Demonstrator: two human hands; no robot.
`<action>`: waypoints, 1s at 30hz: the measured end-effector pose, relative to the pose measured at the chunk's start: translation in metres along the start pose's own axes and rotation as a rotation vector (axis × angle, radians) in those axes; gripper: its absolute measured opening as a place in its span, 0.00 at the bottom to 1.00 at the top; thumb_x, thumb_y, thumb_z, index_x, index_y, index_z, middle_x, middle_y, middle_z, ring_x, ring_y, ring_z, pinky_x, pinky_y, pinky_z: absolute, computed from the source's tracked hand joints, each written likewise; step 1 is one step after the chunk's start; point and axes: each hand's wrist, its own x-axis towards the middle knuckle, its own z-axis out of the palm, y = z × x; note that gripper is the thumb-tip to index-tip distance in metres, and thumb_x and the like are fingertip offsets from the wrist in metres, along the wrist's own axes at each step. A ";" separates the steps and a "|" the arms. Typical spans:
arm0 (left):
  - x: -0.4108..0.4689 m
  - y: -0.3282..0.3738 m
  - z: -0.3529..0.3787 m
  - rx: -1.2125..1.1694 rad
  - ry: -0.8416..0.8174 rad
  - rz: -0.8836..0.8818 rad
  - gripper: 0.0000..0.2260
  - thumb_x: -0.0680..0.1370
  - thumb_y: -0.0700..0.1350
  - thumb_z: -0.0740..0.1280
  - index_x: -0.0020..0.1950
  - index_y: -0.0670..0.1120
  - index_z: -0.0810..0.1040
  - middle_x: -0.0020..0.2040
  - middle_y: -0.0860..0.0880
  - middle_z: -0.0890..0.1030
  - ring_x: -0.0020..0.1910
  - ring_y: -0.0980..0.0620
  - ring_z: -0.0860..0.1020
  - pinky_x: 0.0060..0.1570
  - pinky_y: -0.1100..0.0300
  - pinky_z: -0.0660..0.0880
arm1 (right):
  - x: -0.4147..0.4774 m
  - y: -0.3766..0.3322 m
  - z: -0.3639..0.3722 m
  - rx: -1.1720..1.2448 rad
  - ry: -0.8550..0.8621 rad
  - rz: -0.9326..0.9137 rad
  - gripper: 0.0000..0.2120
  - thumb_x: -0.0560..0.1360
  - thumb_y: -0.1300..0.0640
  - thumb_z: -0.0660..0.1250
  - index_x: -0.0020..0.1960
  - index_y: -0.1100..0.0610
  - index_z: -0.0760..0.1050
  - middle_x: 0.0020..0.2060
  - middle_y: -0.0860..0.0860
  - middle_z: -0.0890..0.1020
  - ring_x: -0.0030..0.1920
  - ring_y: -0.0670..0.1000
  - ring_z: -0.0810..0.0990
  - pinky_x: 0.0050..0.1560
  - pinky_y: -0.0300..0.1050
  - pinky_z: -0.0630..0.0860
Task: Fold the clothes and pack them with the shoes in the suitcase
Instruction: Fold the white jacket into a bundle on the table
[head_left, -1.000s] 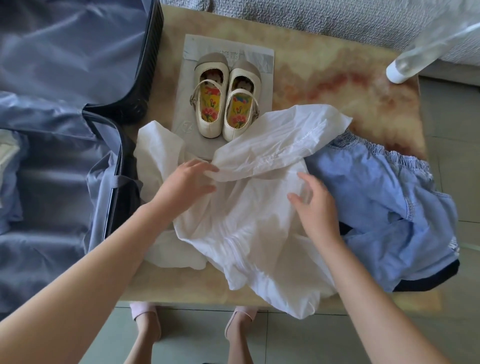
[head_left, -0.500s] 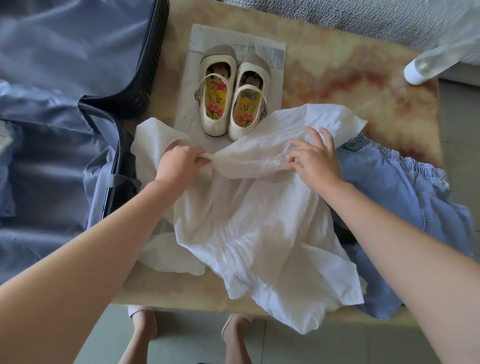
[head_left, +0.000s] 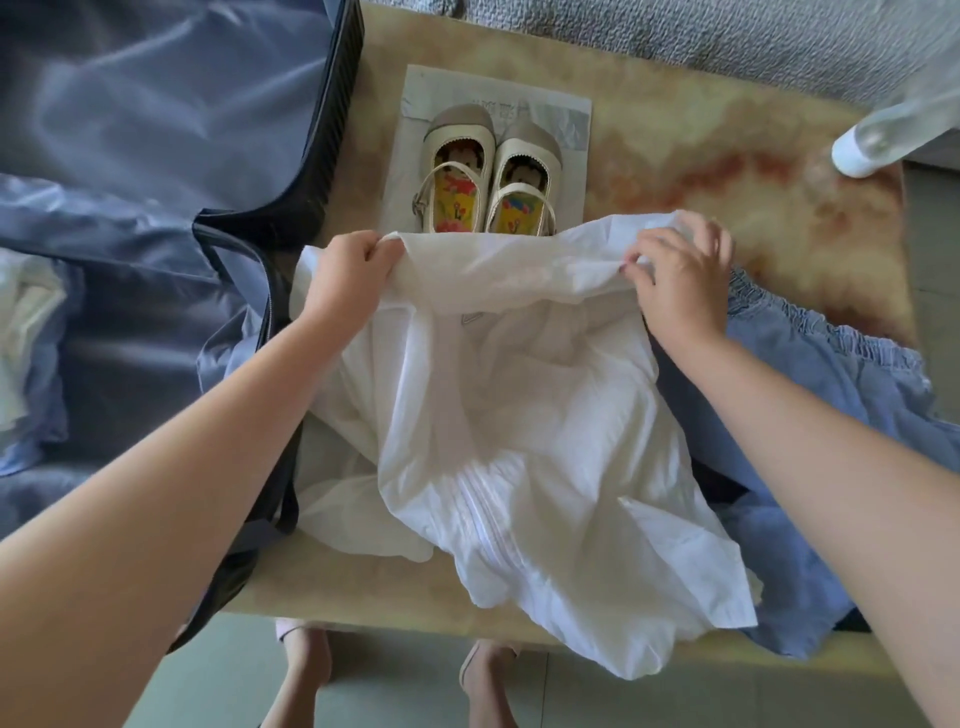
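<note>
While your left hand (head_left: 347, 270) curls its fingers round one end of the raised upper edge of the white garment (head_left: 519, 441), your right hand (head_left: 680, 283) pinches the other end, and the edge is stretched between them above the counter (head_left: 727, 156). The rest of the garment lies rumpled on the counter, its hem hanging past the near side; its cut cannot be made out. The lifted edge hides the heels of the shoes (head_left: 488, 176), which stand side by side on a sheet of paper (head_left: 569, 117). A blue garment (head_left: 831, 395) lies partly beneath the white one, on the right. The open suitcase (head_left: 332, 135) at left is cut off by the frame, and a pale bundle (head_left: 26, 332) inside it is unclear. A blurred bottle (head_left: 883, 130) is cut off at top right.
</note>
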 end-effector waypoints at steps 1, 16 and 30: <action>0.001 -0.004 -0.001 0.005 0.021 0.002 0.15 0.81 0.48 0.59 0.38 0.41 0.71 0.30 0.49 0.66 0.29 0.54 0.63 0.29 0.61 0.60 | 0.010 -0.005 -0.006 0.041 0.027 0.030 0.06 0.74 0.56 0.66 0.44 0.58 0.80 0.46 0.55 0.82 0.58 0.59 0.74 0.69 0.46 0.52; 0.006 -0.017 -0.005 -0.017 0.076 -0.106 0.13 0.81 0.43 0.56 0.51 0.37 0.78 0.44 0.44 0.75 0.44 0.47 0.71 0.42 0.59 0.65 | 0.133 -0.125 -0.032 0.158 0.016 0.160 0.11 0.77 0.55 0.60 0.54 0.50 0.80 0.53 0.46 0.83 0.52 0.48 0.79 0.45 0.39 0.66; -0.004 -0.021 -0.002 -0.099 0.102 -0.173 0.13 0.80 0.47 0.57 0.60 0.45 0.76 0.49 0.51 0.77 0.47 0.51 0.73 0.44 0.59 0.67 | 0.035 -0.044 -0.003 0.432 -0.310 0.320 0.18 0.74 0.60 0.68 0.63 0.58 0.75 0.64 0.55 0.76 0.65 0.54 0.73 0.65 0.43 0.66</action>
